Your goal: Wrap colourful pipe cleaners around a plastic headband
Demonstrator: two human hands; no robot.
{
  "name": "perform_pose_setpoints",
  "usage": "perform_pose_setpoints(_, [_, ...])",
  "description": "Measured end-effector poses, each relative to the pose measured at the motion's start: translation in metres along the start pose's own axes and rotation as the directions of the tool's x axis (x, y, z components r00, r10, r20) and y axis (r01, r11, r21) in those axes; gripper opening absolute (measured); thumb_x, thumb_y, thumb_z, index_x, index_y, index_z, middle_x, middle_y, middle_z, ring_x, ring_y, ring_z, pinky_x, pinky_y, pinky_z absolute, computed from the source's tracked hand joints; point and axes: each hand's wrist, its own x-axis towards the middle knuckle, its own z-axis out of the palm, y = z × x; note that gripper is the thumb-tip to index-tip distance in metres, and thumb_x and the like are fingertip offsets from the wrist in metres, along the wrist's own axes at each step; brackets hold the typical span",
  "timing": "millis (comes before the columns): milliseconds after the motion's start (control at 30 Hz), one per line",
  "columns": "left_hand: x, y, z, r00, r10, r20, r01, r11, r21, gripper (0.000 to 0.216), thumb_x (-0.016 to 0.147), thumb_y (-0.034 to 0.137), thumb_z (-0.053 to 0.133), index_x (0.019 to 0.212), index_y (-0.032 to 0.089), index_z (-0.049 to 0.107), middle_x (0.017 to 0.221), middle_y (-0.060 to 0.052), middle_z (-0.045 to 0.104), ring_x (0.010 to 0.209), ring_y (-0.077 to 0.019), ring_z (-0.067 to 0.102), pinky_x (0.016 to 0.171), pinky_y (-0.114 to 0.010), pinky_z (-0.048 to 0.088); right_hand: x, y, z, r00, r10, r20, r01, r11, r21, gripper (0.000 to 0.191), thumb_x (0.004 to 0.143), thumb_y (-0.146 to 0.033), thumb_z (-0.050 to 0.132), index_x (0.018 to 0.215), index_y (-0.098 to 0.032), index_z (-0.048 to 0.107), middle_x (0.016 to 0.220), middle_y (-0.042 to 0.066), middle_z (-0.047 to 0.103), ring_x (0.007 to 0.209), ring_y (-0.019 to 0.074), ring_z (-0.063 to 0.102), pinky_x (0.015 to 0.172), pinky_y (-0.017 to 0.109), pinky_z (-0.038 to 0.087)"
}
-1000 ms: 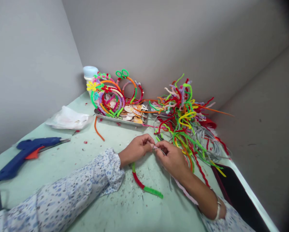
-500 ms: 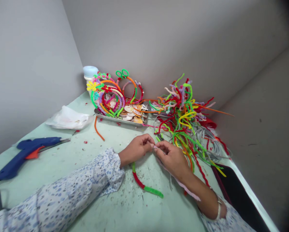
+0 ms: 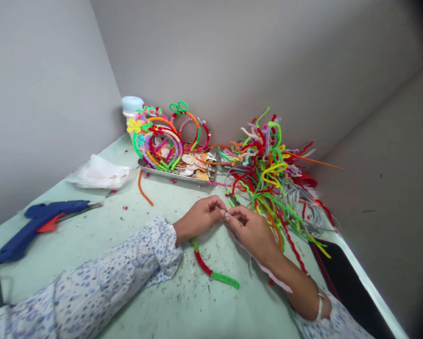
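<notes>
My left hand (image 3: pixel 199 218) and my right hand (image 3: pixel 251 229) meet fingertip to fingertip over the pale green table (image 3: pixel 91 235). Both are closed in a pinch on a pale pink pipe cleaner (image 3: pixel 266 272), which trails back under my right forearm. A curved band wrapped in red and green pipe cleaner (image 3: pixel 213 269) lies on the table just below my hands. A big heap of loose coloured pipe cleaners (image 3: pixel 268 174) spreads right behind my right hand.
A metal tray (image 3: pixel 176 175) at the back holds finished pipe-cleaner headbands (image 3: pixel 162 136) and shell-like pieces. A blue glue gun (image 3: pixel 38 221) lies at the left, a crumpled plastic bag (image 3: pixel 100 173) behind it. Grey walls enclose the corner; a dark object (image 3: pixel 342 278) sits at the table's right edge.
My right hand has turned slightly and the pink pipe cleaner's tail under my forearm has shifted a little. Everything else stays put.
</notes>
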Motion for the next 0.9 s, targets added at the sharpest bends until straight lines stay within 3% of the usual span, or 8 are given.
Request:
perform_pose_setpoints(200, [-0.0007, 0.002, 0.0006, 1.0, -0.003, -0.008, 0.003, 1.0, -0.003, 0.01, 0.076, 0.022, 0.054, 0.08, 0.014, 0.056, 0.057, 0.005, 0.047, 0.05, -0.0061, 0.039, 0.051, -0.019, 0.03, 0.0003, 0.0012, 0.0007, 0.999, -0.011, -0.034, 0.012, 1.0, 0.029, 0.02, 0.078, -0.035, 0.053, 0.086, -0.021, 0.066, 0.074, 0.0, 0.069, 0.06, 0.0127, 0.06, 0.054, 0.021, 0.041])
perform_pose_setpoints(567, [0.0, -0.0001, -0.0001, 1.0, 0.014, -0.016, -0.013, 0.999, 0.047, 0.009, 0.076, 0.022, 0.052, 0.08, 0.014, 0.056, 0.058, 0.005, 0.048, 0.051, -0.0065, 0.039, 0.052, -0.019, 0.03, 0.0009, 0.0045, 0.0031, 0.998, 0.064, 0.0, -0.063, 0.985, 0.158, 0.026, 0.078, -0.04, 0.053, 0.086, -0.019, 0.066, 0.073, 0.002, 0.068, 0.061, 0.0146, 0.059, 0.052, 0.022, 0.042])
perform_pose_setpoints(900, [-0.0005, 0.0004, 0.0, 1.0, 0.01, -0.006, -0.009, 0.999, 0.051, 0.011, 0.077, 0.024, 0.052, 0.08, 0.014, 0.055, 0.058, 0.004, 0.049, 0.051, -0.0069, 0.039, 0.051, -0.019, 0.03, 0.0002, 0.0006, 0.0015, 0.997, 0.063, 0.039, -0.069, 0.983, 0.171, 0.031, 0.079, -0.039, 0.052, 0.096, -0.018, 0.068, 0.072, 0.002, 0.068, 0.059, 0.014, 0.058, 0.05, 0.022, 0.041])
